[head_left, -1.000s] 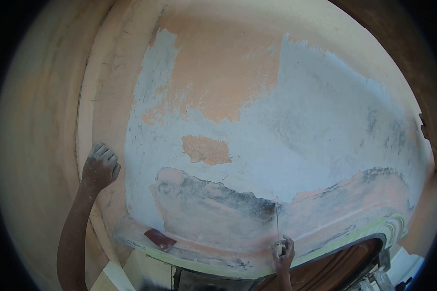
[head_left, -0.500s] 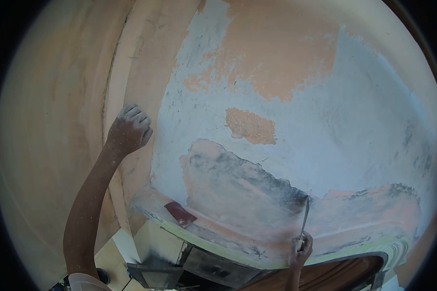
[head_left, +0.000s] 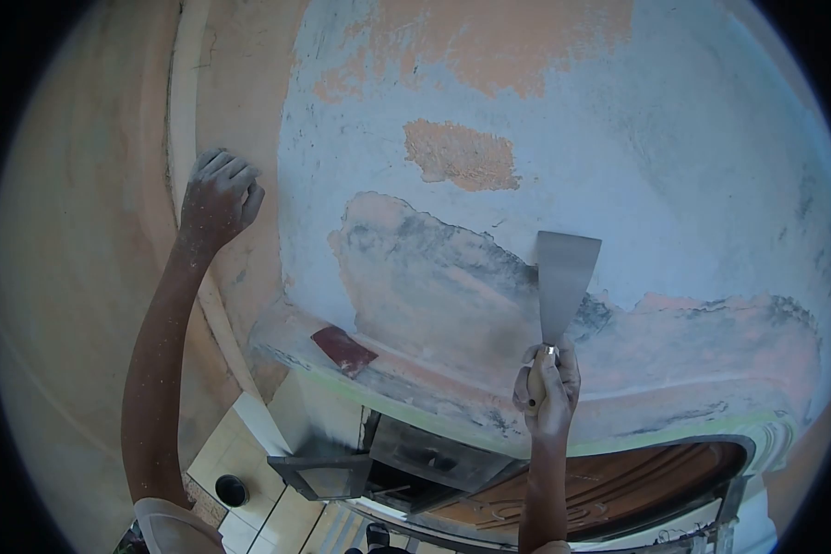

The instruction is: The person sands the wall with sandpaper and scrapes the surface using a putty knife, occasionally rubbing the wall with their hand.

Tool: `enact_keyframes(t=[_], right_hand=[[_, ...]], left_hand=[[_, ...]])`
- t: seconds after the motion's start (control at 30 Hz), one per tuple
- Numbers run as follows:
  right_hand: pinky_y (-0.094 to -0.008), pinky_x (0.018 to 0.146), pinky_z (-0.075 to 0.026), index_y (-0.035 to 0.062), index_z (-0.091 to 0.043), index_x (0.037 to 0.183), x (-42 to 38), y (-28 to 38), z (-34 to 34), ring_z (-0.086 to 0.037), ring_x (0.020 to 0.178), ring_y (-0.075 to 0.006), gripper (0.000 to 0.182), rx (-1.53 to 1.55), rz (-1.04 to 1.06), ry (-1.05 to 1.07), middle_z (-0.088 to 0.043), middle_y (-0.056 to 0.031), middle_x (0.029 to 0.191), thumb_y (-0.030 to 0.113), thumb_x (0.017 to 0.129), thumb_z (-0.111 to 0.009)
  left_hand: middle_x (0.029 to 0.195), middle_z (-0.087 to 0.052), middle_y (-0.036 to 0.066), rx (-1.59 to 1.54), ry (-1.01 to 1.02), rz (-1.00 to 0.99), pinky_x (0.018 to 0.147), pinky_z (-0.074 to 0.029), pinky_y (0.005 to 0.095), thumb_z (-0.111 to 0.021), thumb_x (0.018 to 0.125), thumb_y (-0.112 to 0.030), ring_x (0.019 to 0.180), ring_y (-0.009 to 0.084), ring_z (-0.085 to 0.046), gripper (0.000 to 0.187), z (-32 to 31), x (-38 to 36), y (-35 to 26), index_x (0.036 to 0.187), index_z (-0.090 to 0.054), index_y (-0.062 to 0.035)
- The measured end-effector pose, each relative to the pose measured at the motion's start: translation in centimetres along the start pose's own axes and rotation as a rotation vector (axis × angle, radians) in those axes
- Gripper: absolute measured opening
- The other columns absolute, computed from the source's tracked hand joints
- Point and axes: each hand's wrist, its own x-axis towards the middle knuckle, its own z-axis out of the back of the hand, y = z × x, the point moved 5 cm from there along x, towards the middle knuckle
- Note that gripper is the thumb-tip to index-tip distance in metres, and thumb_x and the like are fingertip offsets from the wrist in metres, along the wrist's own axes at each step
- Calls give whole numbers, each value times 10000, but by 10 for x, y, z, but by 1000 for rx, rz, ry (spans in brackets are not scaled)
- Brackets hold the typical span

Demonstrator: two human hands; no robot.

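Note:
My right hand (head_left: 550,386) grips a putty knife (head_left: 568,277) by its pale handle. The broad metal blade points up, its flat face toward me, and overlaps the ragged dark edge of a bare patch (head_left: 434,277) on the wall. White and bluish coating (head_left: 342,157) surrounds that patch, with a smaller peach patch (head_left: 462,155) above it. To the left, my left hand (head_left: 220,198) is curled into a dusty fist against the peach strip of wall, with nothing showing in it. A dark red piece of sandpaper (head_left: 343,351) lies on the ledge below, between my hands.
Beneath the ledge, an arched brown wooden door (head_left: 637,480) stands at the right, with a dark metal-framed opening (head_left: 415,471) beside it. A dark bucket (head_left: 232,490) sits on the tiled floor (head_left: 277,517) at lower left.
The putty knife has turned from edge-on to flat-on and moved up and left with my right hand. The camera's view has shifted downward. My left fist stays at the wall.

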Motion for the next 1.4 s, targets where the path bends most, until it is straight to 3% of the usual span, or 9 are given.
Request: enact_keyframes(t=[0.1, 0.13, 0.33, 0.47, 0.9, 1.4], right_hand=[[-186, 295, -297, 64, -432, 1202, 11, -4, -15, -428, 404, -81, 267, 164, -96, 60, -546, -75, 887, 135, 945, -439], [-184, 294, -301, 68, -429, 1200, 14, -4, -21, -428, 406, -82, 264, 219, -131, 71, -542, -74, 885, 137, 944, -435], [-199, 315, -330, 81, -456, 1150, 17, -13, -42, -453, 438, -98, 213, 417, -251, 94, -552, -69, 861, 144, 947, -444], [-201, 322, -332, 82, -457, 1154, 17, -11, -54, -448, 451, -99, 218, 414, -290, 104, -549, -64, 872, 149, 947, -444], [-175, 292, -328, 78, -420, 1222, 17, 0, -58, -427, 439, -78, 275, 366, -325, 59, -525, -69, 881, 140, 955, -401], [-151, 322, -315, 85, -308, 1379, 30, 16, -73, -406, 453, -59, 414, 446, -270, 127, -513, -81, 912, 117, 972, -374]], left_hand=[[880, -621, 87, -105, -115, 185, 854, -436, 395, -622, 687, -71, 897, 259, -575, 194, 6, 5, -28, 880, -625, -55], [1019, -602, 93, -170, -81, 188, 869, -435, 407, -623, 693, -87, 992, 277, -552, 306, 0, 3, -40, 998, -600, -72], [1227, -483, 127, -490, -55, -27, 961, -385, 475, -678, 703, -190, 1158, 319, -446, 511, -8, 27, -181, 1173, -515, -72], [1273, -468, 106, -602, -92, -20, 990, -364, 480, -702, 708, -248, 1176, 312, -443, 555, -25, 51, -226, 1211, -519, -101], [1188, -573, 79, -718, -368, -22, 962, -407, 480, -712, 713, -269, 1133, 262, -543, 463, -45, 61, -233, 1131, -589, -111], [1228, -578, 79, -705, -437, 52, 924, -435, 402, -659, 753, -255, 1182, 236, -521, 444, -55, 76, -220, 1163, -591, -98]])
